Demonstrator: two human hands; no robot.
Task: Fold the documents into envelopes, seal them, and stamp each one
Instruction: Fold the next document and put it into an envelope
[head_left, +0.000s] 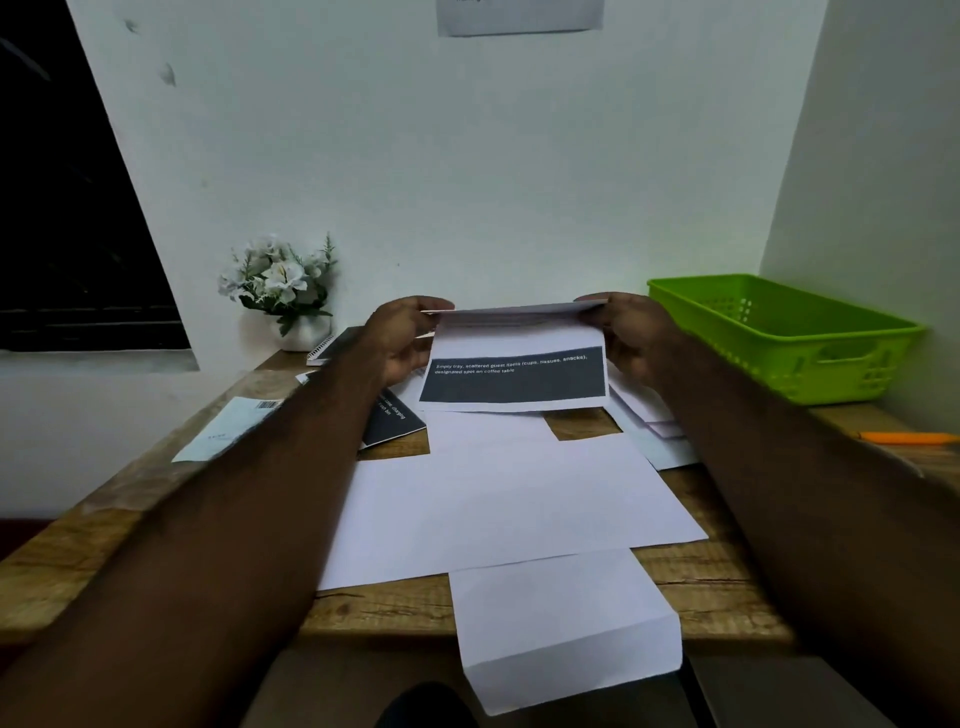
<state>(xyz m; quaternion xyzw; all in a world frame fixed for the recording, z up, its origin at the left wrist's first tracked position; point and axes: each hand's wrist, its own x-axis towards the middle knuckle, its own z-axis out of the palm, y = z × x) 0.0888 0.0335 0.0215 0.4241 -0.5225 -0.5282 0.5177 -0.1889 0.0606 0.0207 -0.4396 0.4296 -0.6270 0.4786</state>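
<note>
**Q:** What do the two hands hold?

**A:** Both grasp one printed document (514, 376), raised over the far half of the wooden table (711, 587). The left hand (402, 340) pinches its upper left corner. The right hand (631, 338) pinches its upper right corner. On each, fingers and thumb are curled round the paper's edge.

**Q:** How does the sheet lie?

**A:** The top strip is bent over along the line between the hands. The lower part hangs down and shows a dark block with white lettering. Whether its bottom edge touches the papers below cannot be told.

**Q:** What lies beneath it?

**A:** A large blank sheet (509, 499) lies at mid-table. At its near edge, a folded white paper (566, 629) juts out past the table's front. A second dark-printed page (397, 423) lies partly under the left forearm. A pale slip with a barcode (228, 426) sits near the left edge. More white papers (647, 410) lie under the right wrist.

**Q:** And around the edges?

**A:** A green plastic basket (779, 332) stands at the right, against the wall. An orange pen (909, 437) lies just in front of it. A pot of white flowers (283, 283) stands at the far left. A spiral notebook (327, 349) lies beside the pot.
</note>
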